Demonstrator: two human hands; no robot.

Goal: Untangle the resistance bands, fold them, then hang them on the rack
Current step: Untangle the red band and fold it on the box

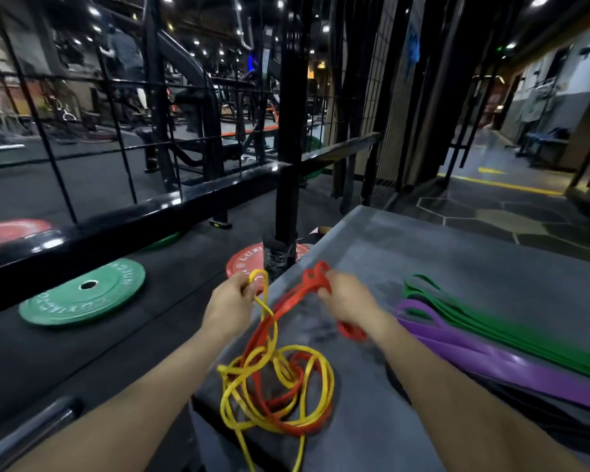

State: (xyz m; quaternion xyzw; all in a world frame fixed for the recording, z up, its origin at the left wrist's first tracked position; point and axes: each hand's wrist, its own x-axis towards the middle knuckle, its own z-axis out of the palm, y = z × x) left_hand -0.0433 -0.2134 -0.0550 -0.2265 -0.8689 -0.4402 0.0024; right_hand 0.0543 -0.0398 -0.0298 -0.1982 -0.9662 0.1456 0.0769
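Lying flat on the dark rubber gym floor (82,352) at far left, a red weight plate (12,229) sits behind a black steel rail (133,219), and a green weight plate (82,292) lies nearer. A chrome bar end (24,434) pokes in at the bottom-left corner. Behind the rail, black rack frames and machines fill a dim room with ceiling spotlights. A black upright post (288,165) stands mid-frame, another red plate (249,264) at its foot.

Left hand (232,301) is curled, pinching a loop of the yellow band (263,379). The yellow band runs down into a tangled pile with the red band (286,308) at the near edge of a grey platform (457,260); strands hang over that edge. Right hand (346,301) grips a bunched loop of the red band, lifted off the surface, with another red loop showing under the wrist.

Further right, the purple band (474,352) and the green band (484,318) lie folded side by side on the platform. Beyond, a tiled corridor with yellow floor lines.
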